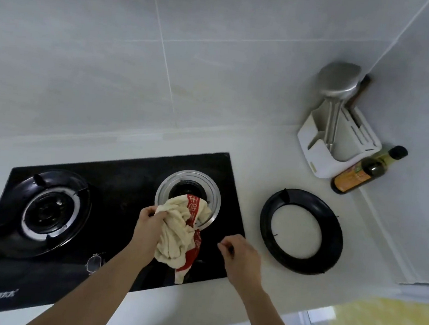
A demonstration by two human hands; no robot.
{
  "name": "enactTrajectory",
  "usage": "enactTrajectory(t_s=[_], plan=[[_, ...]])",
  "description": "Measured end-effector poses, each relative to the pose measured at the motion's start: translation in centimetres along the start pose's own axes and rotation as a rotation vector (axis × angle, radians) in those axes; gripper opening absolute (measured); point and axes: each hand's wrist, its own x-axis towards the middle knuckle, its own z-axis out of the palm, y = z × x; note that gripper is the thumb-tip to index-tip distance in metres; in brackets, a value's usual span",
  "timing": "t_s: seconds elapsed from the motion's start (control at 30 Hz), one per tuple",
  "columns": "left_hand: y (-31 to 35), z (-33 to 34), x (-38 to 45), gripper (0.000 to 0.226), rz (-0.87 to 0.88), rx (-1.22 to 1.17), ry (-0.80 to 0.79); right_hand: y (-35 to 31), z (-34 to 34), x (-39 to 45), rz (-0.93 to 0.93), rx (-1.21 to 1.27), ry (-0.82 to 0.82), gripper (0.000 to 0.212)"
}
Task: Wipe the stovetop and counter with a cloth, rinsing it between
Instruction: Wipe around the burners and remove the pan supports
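From the head view, the left hand (148,224) grips a bunched cream-and-red cloth (181,237) lifted over the black stovetop (128,188), beside the bare right burner (188,195), whose pan support (302,231) lies on the counter (267,167). The right hand (241,255) hovers just beside the cloth with fingers loosely curled, holding nothing. This looks like the stovetop-wiping step; next the cloth probably needs regathering into a pad and pressing flat around that burner.

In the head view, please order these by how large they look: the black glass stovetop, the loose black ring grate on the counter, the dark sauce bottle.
1. Black glass stovetop
2. Loose black ring grate
3. Dark sauce bottle with the orange label; it stands farther away, so it may look smaller.
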Motion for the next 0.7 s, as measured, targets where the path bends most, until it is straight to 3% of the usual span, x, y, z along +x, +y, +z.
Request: enactTrajectory(t_s=[0.1, 0.27, 0.33, 0.47, 0.57, 0.7], plan=[[-0.4, -0.3, -0.6, 0.026, 0.014, -0.007, -0.03, -4.9, 3.6, 0.3, 0.067, 0.184, -0.189, 0.015], [-0.3, -3.0, -0.3, 0.023, 0.089, -0.103, 0.004, -10.5, 7.2, 0.1, 0.149, 0.463, -0.224, 0.023], [-0.2, -4.4, 0.1, 0.022, 0.11, -0.141, 0.014, -12.0, 8.2, 0.1, 0.185, 0.529, -0.261, 0.015], [0.0, -6.4, 0.3, 0.019, 0.179, -0.113, -0.002, -15.1, 9.8, 0.0, 0.36, 0.689, -0.331, 0.017], [0.7, -8.3, 0.6, 0.02, 0.278, -0.083, -0.011, -17.9, 10.6, 0.5, 0.472, 0.785, -0.346, 0.033], [3.6, -11.2, 0.5, 0.019, 0.415, -0.134, 0.044, -22.6, 11.3, 2.1, 0.432, 0.892, -0.382, 0.026]])
